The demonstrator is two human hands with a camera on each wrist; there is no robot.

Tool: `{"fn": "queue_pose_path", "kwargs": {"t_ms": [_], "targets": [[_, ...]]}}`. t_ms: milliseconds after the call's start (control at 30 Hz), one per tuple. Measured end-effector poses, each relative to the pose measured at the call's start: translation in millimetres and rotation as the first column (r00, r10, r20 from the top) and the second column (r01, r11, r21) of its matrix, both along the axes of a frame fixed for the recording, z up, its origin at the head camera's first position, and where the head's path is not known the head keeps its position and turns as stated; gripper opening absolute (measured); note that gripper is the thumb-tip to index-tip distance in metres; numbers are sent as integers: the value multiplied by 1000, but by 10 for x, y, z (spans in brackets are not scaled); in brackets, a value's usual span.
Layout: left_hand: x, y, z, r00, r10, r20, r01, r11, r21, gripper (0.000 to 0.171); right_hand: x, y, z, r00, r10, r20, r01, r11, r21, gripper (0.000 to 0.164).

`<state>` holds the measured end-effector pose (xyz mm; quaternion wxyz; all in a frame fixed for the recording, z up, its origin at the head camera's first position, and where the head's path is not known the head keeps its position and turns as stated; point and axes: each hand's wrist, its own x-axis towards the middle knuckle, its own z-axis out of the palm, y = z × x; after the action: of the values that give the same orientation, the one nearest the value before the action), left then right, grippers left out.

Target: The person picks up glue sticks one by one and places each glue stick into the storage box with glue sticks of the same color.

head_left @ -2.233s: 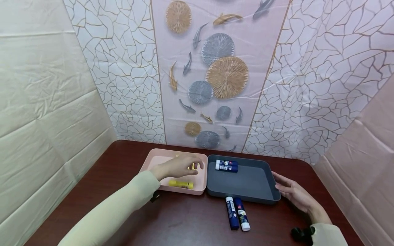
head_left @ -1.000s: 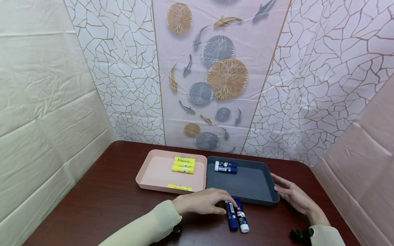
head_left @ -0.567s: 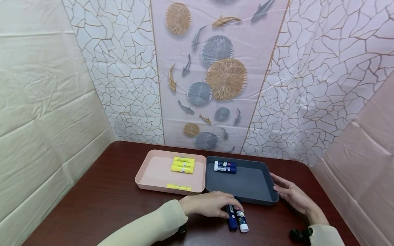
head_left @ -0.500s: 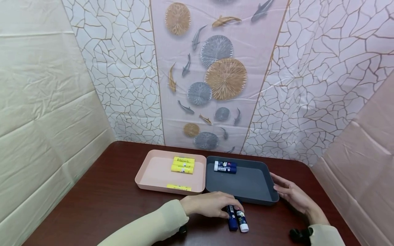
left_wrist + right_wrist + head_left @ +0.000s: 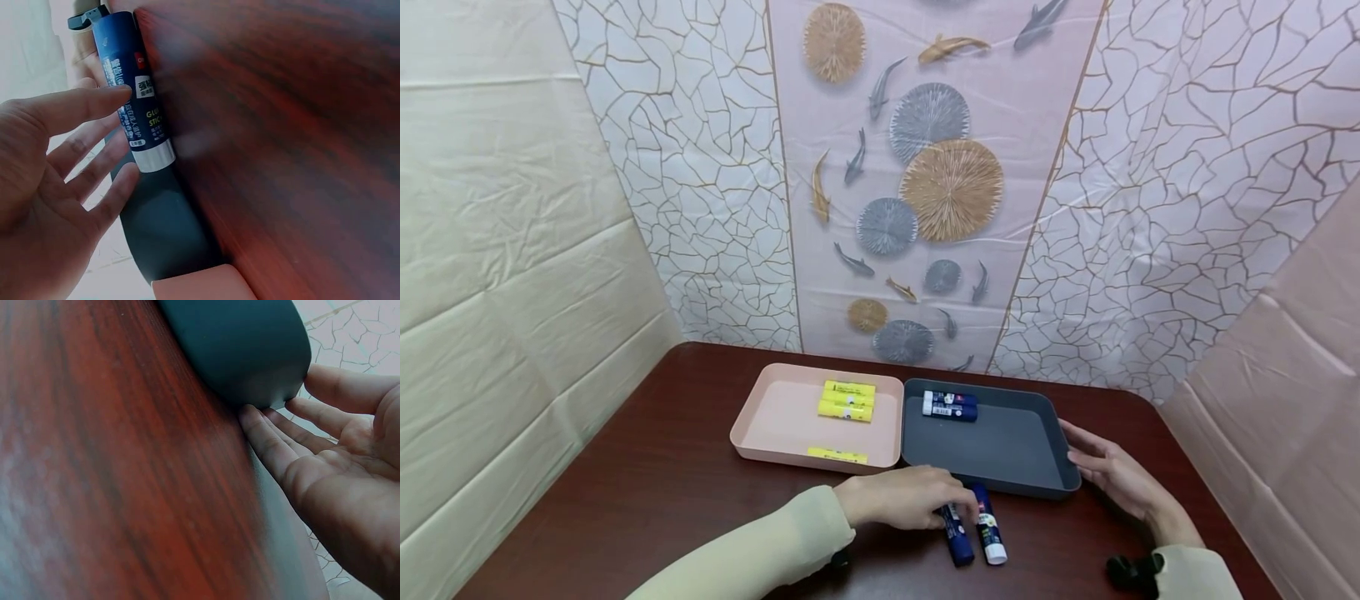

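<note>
My left hand (image 5: 910,497) pinches a blue glue stick (image 5: 957,542) with a white end, in front of the dark grey tray (image 5: 1011,446). In the left wrist view the thumb lies across the glue stick's (image 5: 134,81) label, with the other fingers behind it. To its right a second blue glue stick (image 5: 989,529) lies on the table, its white end towards me. My right hand (image 5: 1116,479) touches the grey tray's right side. In the right wrist view its fingertips rest against the tray's outer corner (image 5: 262,375), the fingers fairly straight.
Two blue glue sticks (image 5: 951,407) lie side by side in the grey tray. A pink tray (image 5: 775,421) adjoins it on the left, with yellow tubes (image 5: 847,402) at its back and another yellow tube (image 5: 838,455) by its front wall. Dark red-brown tabletop (image 5: 625,500) surrounds both trays.
My left hand has come from the pink tray to the glue sticks on the table. The left glue stick has shifted left, away from the other. My right hand stays at the grey tray.
</note>
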<state>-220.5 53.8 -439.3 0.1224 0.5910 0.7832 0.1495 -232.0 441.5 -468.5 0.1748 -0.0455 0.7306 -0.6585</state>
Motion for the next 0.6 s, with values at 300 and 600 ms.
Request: {"fn": "queue_pose_path", "kwargs": {"t_ms": [300, 600], "targets": [[0, -123, -8, 998, 26, 61, -25, 999, -27, 29, -7, -8, -5, 1000, 7, -6, -7, 1000, 10, 74], [0, -230, -38, 997, 40, 61, -39, 999, -31, 31, 0, 4, 8, 1000, -6, 5, 6, 1000, 7, 75]]}}
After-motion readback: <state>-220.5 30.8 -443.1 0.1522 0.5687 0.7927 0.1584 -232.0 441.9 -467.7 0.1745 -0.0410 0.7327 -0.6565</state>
